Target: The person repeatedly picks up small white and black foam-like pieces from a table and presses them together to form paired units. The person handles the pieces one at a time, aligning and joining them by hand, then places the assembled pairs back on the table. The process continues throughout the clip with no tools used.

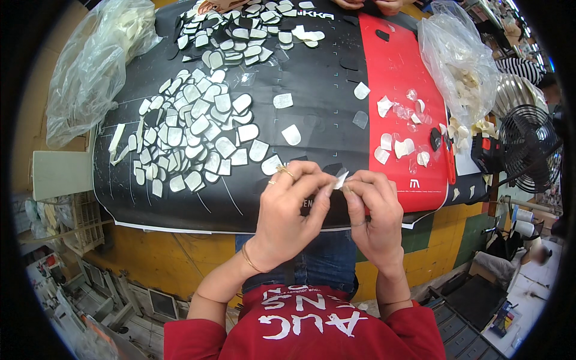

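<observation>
Close to the near edge of the table, my left hand point(293, 203) pinches a small white patch point(341, 179) between thumb and fingers. My right hand point(377, 209) grips the other side of the same patch, its fingertips nearly meeting the left ones. A dark, partly see-through piece shows just beyond the fingertips; whether it is held or lies on the mat cannot be made out. Left of my hands spreads a big heap of white round-ended patches point(201, 125). Two single patches, one rounded point(291, 135) and one squarish point(282, 101), lie apart from it.
A black and red mat point(324, 72) covers the table. Peeled scraps point(404, 147) and a red cutter point(450, 161) lie at the right. Clear plastic bags point(90, 72) stand at both far corners. A black fan point(529, 147) is on the right. Another person's hands point(389, 6) show at the far edge.
</observation>
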A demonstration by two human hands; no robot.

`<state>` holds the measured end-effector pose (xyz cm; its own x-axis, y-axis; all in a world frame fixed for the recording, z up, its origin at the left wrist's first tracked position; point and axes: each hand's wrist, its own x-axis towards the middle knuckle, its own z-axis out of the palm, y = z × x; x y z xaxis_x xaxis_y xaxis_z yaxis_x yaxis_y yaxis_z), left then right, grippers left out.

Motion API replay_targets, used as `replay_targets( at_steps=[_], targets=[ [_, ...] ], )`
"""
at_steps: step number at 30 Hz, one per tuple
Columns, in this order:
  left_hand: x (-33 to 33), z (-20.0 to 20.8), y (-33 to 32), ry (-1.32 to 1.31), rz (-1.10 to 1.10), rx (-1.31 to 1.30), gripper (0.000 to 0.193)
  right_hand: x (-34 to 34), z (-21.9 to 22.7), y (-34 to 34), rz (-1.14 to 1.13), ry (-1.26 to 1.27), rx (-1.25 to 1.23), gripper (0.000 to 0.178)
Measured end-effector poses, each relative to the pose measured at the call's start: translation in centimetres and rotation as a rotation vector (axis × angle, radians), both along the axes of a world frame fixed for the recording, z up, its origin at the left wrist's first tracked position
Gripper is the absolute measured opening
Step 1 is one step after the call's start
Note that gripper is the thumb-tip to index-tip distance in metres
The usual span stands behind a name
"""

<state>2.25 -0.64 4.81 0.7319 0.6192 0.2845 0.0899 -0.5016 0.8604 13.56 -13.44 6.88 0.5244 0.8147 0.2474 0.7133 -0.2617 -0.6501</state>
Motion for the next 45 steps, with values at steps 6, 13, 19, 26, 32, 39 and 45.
replay_targets(
  at_steps=[6, 13, 19, 26, 32, 39, 45],
  targets=[
    [-1.3, -0.1, 2.2, 0.023, 0.175, -0.039, 0.007, 0.9, 0.6, -1.2, -0.067, 0.109, 0.057, 0.009],
    [-3.0, 0.6, 0.5, 0.122, -0.168, -0.826, 0.027, 1.2, 0.7, -1.9, 0.21, -0.342, 0.022, 0.028],
    [-2.4, 0.5, 1.0, 0.331, -0.314, -0.892, 0.028, 0.2, 0.7, -1.4, 0.408, -0.673, -0.088, 0.027],
    [-2.0, -0.6, 0.6, 0.005, -0.207, -0.786, 0.025, 0.8, 0.5, -1.6, 0.211, -0.015, -0.029, 0.039],
    [-1.5, -0.7, -1.5, -0.102, -0.173, -0.476, 0.034, -1.1, -1.7, -0.9, -0.02, 1.151, 0.306, 0.044],
    [-2.0, -1.8, -1.9, -0.127, -0.169, -0.622, 0.032, 0.1, -2.6, -1.5, 0.057, 1.286, 0.149, 0.021],
    [-2.1, -3.1, 0.1, 0.022, -0.02, 0.181, 0.039, 1.4, -3.3, -0.9, -0.103, 0.62, 0.035, 0.013]
  ],
)
